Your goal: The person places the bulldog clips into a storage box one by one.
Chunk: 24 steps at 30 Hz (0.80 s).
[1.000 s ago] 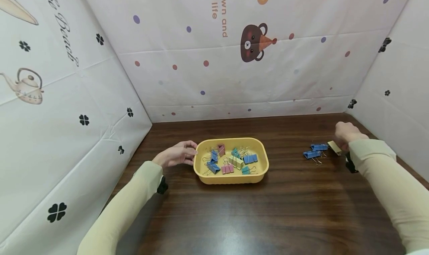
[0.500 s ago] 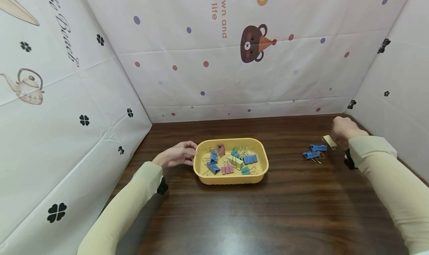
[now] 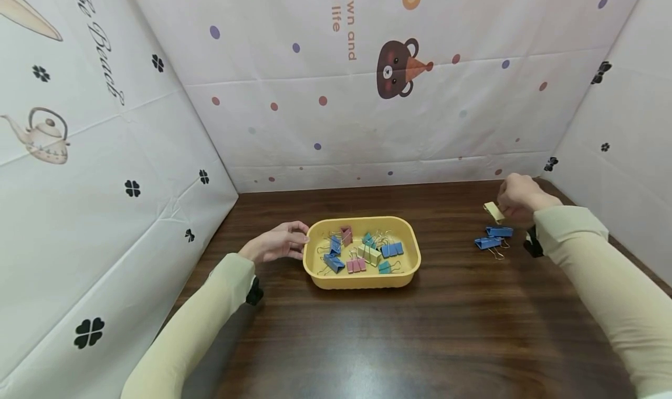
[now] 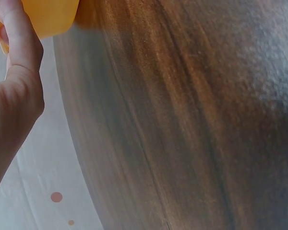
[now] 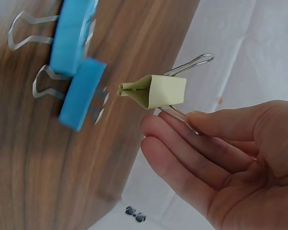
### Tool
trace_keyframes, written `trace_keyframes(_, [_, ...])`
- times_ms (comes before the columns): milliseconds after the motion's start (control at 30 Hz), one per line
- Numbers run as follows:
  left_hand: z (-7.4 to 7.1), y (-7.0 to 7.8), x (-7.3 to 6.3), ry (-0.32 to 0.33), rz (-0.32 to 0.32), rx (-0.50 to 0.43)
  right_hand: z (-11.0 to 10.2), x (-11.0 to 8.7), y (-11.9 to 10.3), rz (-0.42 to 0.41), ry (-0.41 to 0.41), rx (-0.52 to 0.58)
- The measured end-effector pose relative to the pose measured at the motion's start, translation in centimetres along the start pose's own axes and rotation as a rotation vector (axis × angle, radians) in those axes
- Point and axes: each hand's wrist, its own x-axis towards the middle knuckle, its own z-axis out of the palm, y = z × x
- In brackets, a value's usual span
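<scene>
In the right wrist view, my right hand point(image 5: 216, 148) pinches one wire handle of a pale yellow binder clip point(image 5: 165, 91) between thumb and fingers. The head view has this clip point(image 3: 493, 212) off the table, left of the right hand point(image 3: 520, 195). Two blue binder clips point(image 3: 499, 231) lie together just below it. My left hand point(image 3: 278, 241) holds the left rim of a yellow tray point(image 3: 362, 281), thumb and fingers on either side of the edge. Inside the tray are several binder clips: blue point(image 3: 333, 262), pink point(image 3: 356, 265), teal point(image 3: 385, 267) and yellow point(image 3: 370, 254).
The dark wooden table point(image 3: 357, 340) runs back to a white printed sheet point(image 3: 325, 125) standing as a wall. Similar sheets close off the left side point(image 3: 105, 230) and the right side point(image 3: 630, 154). Bare wood lies between the tray and the blue clips.
My right hand has lifted the pale yellow clip and carried it up and left, past the two blue clips. The left hand and tray stay where they were.
</scene>
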Motion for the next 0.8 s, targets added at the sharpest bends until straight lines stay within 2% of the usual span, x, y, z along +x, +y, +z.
trace_keyframes(167, [0.0, 0.0, -0.1, -0.014, -0.001, -0.002, 0.3, 0.3, -1.4, -0.024, -0.043, 0.078])
trace_keyframes(433, [0.0, 0.1, -0.2, -0.01, 0.006, 0.001, 1.1, 1.0, -2.8, -0.081, -0.043, 0.093])
trace_keyframes(800, [0.0, 0.1, -0.2, -0.005, 0.005, 0.013, 1.8, 1.2, -4.6, -0.12, -0.06, 0.182])
